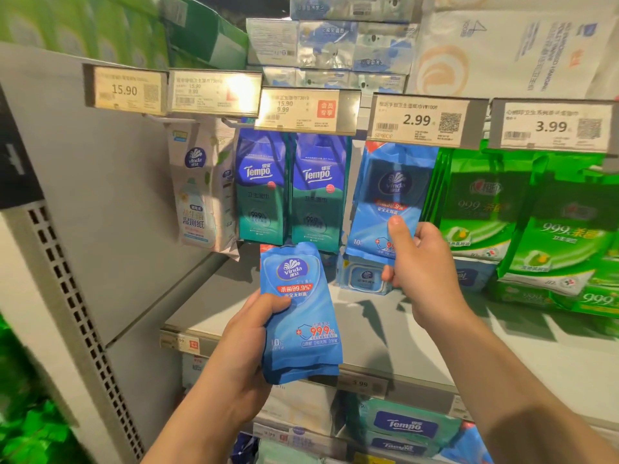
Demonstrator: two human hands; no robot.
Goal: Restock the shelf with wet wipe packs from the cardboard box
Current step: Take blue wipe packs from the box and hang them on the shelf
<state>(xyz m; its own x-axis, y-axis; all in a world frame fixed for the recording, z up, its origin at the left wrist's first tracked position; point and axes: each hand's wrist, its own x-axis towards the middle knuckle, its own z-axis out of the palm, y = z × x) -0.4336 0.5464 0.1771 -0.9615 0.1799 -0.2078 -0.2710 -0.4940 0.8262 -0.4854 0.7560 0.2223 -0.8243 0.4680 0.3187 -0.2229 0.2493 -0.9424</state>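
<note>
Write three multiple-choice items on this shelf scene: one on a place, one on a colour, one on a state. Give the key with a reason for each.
1. Under which price tag does the right hand hold its blue pack?
A. 15.90
B. 2.99
C. 3.99

2. What colour are the packs hanging under the 3.99 tag?
A. Green
B. Red
C. White

3. What is the left hand doing?
A. Hanging open and idle
B. Pressing flat on the shelf
C. Gripping a stack of blue packs

Key: B, the pack is raised just below the 2.99 tag; A, those packs are bright green; C, its fingers curl round the stack, held in front of the shelf.
</note>
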